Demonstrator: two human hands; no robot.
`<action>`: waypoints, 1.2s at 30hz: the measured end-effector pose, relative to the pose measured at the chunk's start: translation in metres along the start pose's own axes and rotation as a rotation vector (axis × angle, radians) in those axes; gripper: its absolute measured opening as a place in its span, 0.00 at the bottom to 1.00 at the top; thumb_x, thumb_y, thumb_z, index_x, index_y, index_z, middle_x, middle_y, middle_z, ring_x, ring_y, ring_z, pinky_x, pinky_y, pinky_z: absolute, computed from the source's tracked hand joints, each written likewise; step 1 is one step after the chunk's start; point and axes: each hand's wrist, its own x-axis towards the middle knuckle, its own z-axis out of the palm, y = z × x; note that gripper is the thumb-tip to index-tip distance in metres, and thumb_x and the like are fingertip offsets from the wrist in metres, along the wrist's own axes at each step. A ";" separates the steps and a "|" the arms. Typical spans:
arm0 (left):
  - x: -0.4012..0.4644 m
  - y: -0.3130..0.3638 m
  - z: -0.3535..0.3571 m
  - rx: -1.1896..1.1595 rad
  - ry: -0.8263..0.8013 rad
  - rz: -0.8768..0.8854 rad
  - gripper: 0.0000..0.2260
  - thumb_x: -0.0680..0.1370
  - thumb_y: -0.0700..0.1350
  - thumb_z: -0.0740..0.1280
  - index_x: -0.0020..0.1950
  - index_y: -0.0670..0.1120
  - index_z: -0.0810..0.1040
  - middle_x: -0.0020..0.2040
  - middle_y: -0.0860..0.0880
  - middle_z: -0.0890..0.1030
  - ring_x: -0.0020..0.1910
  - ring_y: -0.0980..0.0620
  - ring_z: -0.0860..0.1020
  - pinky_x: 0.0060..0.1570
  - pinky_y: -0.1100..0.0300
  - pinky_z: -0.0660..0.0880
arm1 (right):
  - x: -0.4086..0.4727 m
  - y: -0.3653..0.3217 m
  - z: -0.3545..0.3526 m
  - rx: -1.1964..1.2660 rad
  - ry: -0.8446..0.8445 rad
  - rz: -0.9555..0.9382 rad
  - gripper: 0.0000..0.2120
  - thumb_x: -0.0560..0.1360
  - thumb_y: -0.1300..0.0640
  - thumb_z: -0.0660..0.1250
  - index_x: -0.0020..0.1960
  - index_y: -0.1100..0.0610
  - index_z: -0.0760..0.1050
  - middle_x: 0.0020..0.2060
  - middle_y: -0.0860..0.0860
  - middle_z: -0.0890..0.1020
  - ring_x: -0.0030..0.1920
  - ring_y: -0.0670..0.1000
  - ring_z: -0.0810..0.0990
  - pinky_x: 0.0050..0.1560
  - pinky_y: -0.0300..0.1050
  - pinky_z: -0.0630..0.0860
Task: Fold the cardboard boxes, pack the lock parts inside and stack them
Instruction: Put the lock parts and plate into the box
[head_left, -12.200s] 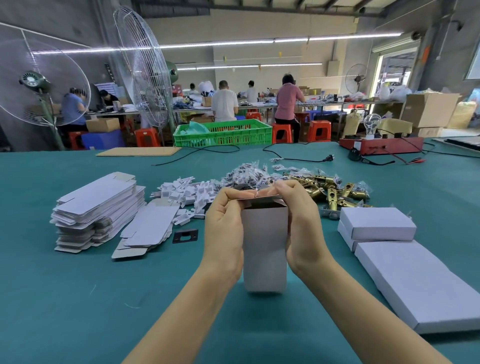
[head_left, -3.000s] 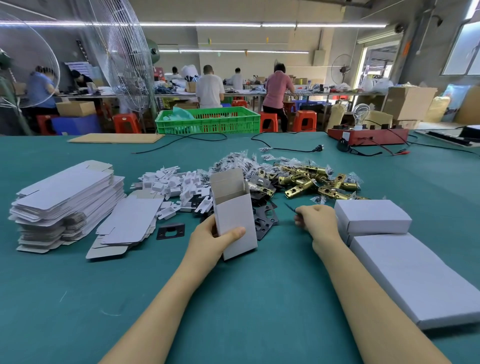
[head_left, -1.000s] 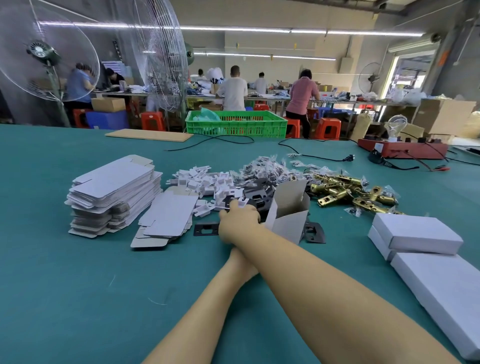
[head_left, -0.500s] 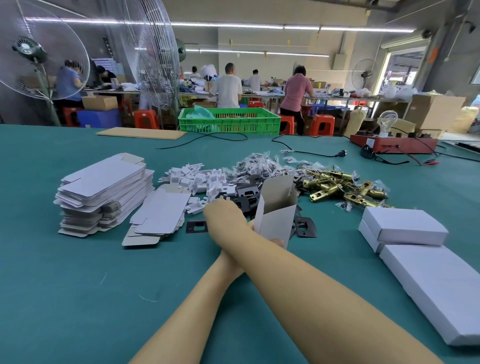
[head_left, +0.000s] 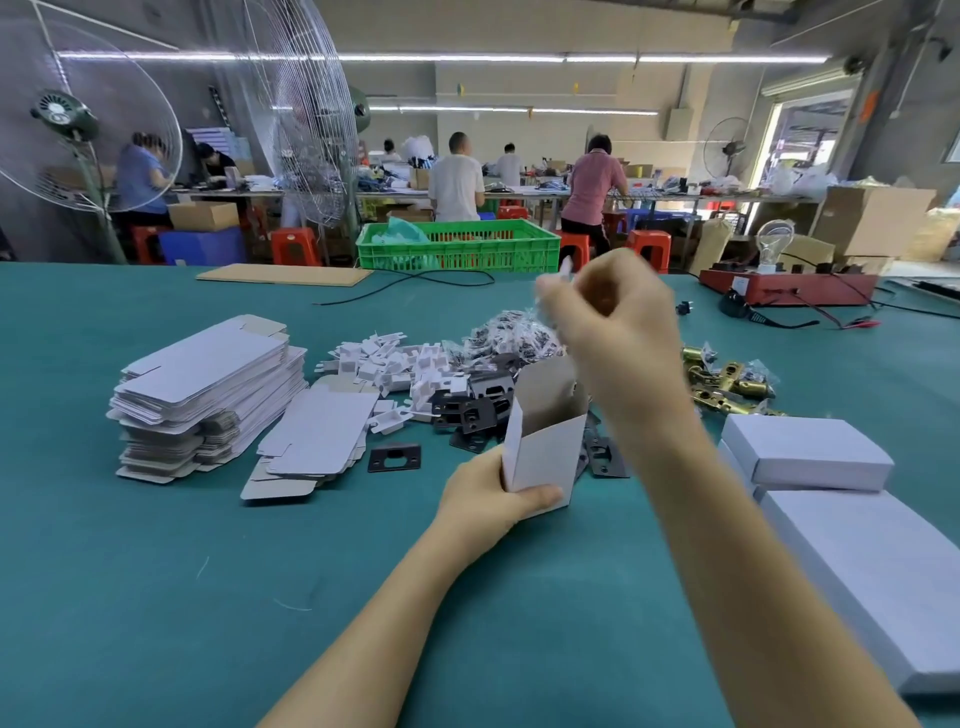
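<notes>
Cardboard box (head_left: 545, 447) (top open) in left grip (head_left: 485, 501), below right grip (head_left: 610, 317).

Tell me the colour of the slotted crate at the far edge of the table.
Bright green, seen clearly in the head view: the slotted crate behind the parts piles.

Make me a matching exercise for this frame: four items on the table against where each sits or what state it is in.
1. open box
2. flat box blanks
3. brass latches
4. closed boxes

A. stacked, far left
B. held upright by left hand
C. stacked on the right
D. loose pile behind the right arm

Pairs: 1-B, 2-A, 3-D, 4-C
</notes>
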 end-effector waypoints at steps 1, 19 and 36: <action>0.000 -0.002 0.000 -0.021 0.002 0.008 0.10 0.64 0.58 0.75 0.41 0.70 0.78 0.44 0.68 0.82 0.48 0.64 0.80 0.47 0.65 0.76 | 0.007 0.001 -0.014 0.085 0.013 0.089 0.09 0.75 0.56 0.69 0.43 0.57 0.70 0.36 0.50 0.73 0.37 0.47 0.73 0.40 0.44 0.75; -0.003 0.003 0.002 0.047 0.017 0.137 0.12 0.66 0.52 0.76 0.43 0.67 0.78 0.44 0.65 0.83 0.46 0.62 0.80 0.44 0.65 0.75 | 0.029 0.029 -0.102 0.481 -0.137 0.425 0.07 0.65 0.54 0.73 0.32 0.57 0.83 0.32 0.49 0.82 0.32 0.45 0.79 0.31 0.32 0.76; 0.004 0.001 0.001 -0.298 -0.014 -0.002 0.17 0.65 0.50 0.77 0.52 0.52 0.83 0.49 0.53 0.86 0.49 0.52 0.83 0.47 0.57 0.79 | 0.016 0.030 -0.037 -0.455 -0.499 -0.262 0.16 0.71 0.74 0.62 0.46 0.57 0.82 0.38 0.44 0.81 0.41 0.41 0.78 0.46 0.28 0.73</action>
